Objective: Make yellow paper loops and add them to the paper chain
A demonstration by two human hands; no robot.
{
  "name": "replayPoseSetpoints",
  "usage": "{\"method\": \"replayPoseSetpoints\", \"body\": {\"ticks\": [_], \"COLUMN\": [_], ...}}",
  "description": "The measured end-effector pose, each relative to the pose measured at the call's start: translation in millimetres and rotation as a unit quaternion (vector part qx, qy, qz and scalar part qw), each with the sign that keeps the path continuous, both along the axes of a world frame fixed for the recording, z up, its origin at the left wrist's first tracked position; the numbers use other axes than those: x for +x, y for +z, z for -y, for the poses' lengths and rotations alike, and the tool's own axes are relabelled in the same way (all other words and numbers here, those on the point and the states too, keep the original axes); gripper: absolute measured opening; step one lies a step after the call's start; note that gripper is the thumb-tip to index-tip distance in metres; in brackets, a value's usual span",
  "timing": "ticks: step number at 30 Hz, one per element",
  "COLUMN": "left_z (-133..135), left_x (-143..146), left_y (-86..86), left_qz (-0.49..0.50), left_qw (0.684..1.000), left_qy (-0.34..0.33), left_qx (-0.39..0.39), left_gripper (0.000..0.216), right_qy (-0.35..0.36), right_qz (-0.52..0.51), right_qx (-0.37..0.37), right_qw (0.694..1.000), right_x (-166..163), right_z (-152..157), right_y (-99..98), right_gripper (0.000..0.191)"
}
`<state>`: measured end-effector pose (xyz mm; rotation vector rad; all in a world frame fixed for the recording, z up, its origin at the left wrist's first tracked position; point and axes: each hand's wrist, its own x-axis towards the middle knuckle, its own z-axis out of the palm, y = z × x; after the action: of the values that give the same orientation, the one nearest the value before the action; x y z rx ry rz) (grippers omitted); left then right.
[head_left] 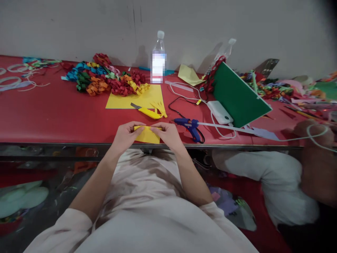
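My left hand (126, 134) and my right hand (168, 134) both pinch a small folded piece of yellow paper (147, 135) at the near edge of the red table (52, 116). The fingers of each hand are closed on the paper's upper edge, one hand at each end. Just beyond the paper lie a yellow utility knife (146, 111) and some cut yellow strips (159, 108), partly on a larger yellow sheet (123, 100).
A blue glue gun (190, 127) lies right of my hands, its cord running to a white adapter (219, 112). A green board (238, 95) leans behind it. Coloured paper chains (105, 80) and a water bottle (158, 58) stand at the back. Another person's arm (313, 140) rests at the right.
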<state>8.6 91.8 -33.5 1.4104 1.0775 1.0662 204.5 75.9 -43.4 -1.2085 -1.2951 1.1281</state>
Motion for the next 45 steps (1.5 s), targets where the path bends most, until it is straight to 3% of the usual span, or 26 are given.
{"method": "replayPoseSetpoints", "body": {"ticks": [4,9,14,20,28,34,40,43,45], "left_z": [-2.7,-5.6,-4.1,-5.4,-1.3,5.6,6.9,13.6,18.2], "left_x": [-1.4,-5.7,-4.1,1.9,2.1,2.5,-3.2,-14.8,-22.8], "left_y": [-2.9,-5.7,-5.3,-4.0,-6.7,-10.2,-2.9,8.5,15.2], "left_qz": [-0.022,-0.051,-0.002,-0.001,-0.054,-0.125,-0.171,-0.181,-0.191], "left_qw": [0.999,0.997,1.0,0.998,0.996,0.984,0.974,0.971,0.963], "left_qy": [0.003,0.01,0.019,0.051,0.06,0.029,0.02,-0.044,-0.108], "left_qx": [0.036,0.052,0.023,-0.029,0.043,0.125,0.146,0.147,0.159], "left_gripper": [0.043,0.045,0.05,0.049,0.04,0.036,0.038,0.049,0.07], "right_qy": [-0.036,-0.026,0.014,0.014,0.019,0.004,0.003,-0.031,-0.05], "right_qz": [-0.002,0.018,0.006,0.02,0.074,0.105,0.102,0.057,0.005], "right_qx": [0.007,0.018,0.032,0.04,0.06,0.089,0.08,0.043,0.019], "right_qw": [0.999,0.999,0.999,0.999,0.995,0.991,0.992,0.997,0.999], "right_x": [-2.1,2.3,3.5,3.1,2.2,-3.3,-2.1,-0.7,0.1], "right_z": [-1.4,-4.1,-3.2,-1.0,-0.4,5.0,7.0,3.8,1.7], "right_y": [-0.7,-2.0,-4.9,-3.2,1.7,1.3,1.8,2.2,2.2], "right_gripper": [0.026,0.025,0.028,0.025,0.026,0.029,0.026,0.027,0.029]}}
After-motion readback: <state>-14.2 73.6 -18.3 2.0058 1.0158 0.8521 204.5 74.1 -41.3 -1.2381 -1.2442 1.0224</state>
